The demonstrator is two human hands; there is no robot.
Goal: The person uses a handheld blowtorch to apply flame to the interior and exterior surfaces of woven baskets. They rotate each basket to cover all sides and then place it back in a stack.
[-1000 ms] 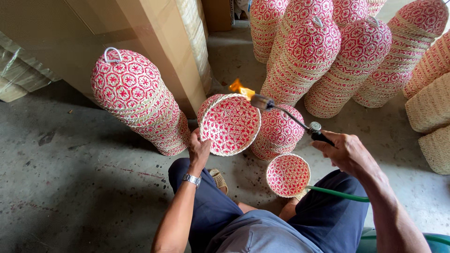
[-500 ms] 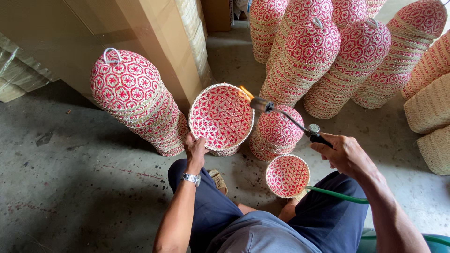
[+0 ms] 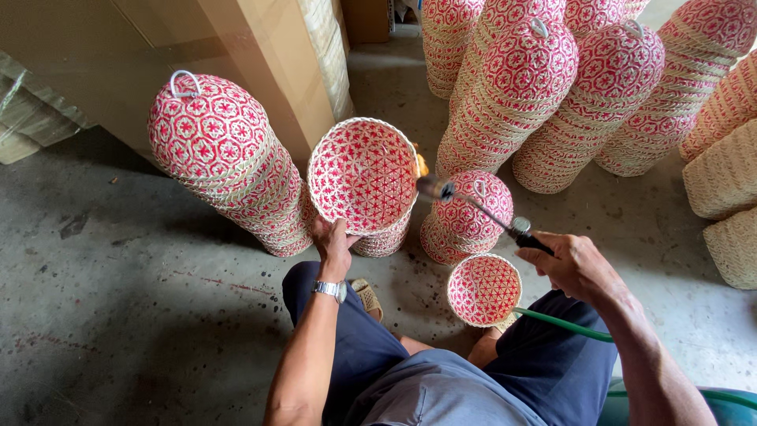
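Currently our left hand (image 3: 333, 246) grips the lower rim of the red-and-white woven basket (image 3: 363, 175), fingers closed, mouth tilted toward us. Our right hand (image 3: 578, 264) clasps the torch wand (image 3: 481, 209); its flame (image 3: 420, 164) touches the basket's right rim. A smaller basket (image 3: 483, 289) sits below the wand.

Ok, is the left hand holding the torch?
No, the left hand grips the rim of the tilted basket, while the right hand holds the torch.
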